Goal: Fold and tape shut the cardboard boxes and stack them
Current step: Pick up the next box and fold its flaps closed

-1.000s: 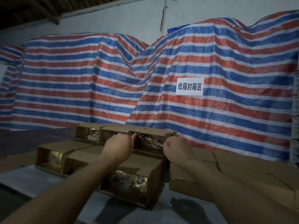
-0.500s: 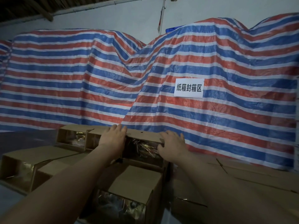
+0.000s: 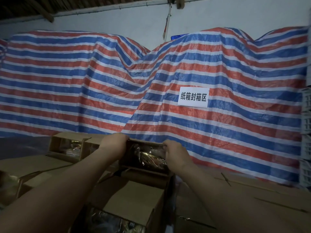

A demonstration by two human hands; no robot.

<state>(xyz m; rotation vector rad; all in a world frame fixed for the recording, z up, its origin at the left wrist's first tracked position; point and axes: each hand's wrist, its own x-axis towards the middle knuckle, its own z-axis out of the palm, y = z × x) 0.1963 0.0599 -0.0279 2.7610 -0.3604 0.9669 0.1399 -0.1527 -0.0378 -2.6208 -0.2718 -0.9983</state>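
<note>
A small brown cardboard box (image 3: 146, 159) with shiny tape across its near face stands at the far end of the stack, on top of other boxes. My left hand (image 3: 113, 145) grips its upper left corner, fingers curled over the top. At the box's upper right corner, my right hand (image 3: 175, 151) does the same. Another taped box (image 3: 133, 200) lies directly below, nearer to me. Two more boxes (image 3: 70, 145) stand to the left in the same upper row.
Flat cardboard sheets (image 3: 252, 195) lie at the right. More boxes (image 3: 33, 165) fill the left foreground. A red, white and blue striped tarpaulin (image 3: 218, 68) with a white paper sign (image 3: 193, 97) rises close behind the stack.
Both hands went from closed fists to flat palms on the box, and now grip its top corners. The view has tilted upward and moved closer to the stack.
</note>
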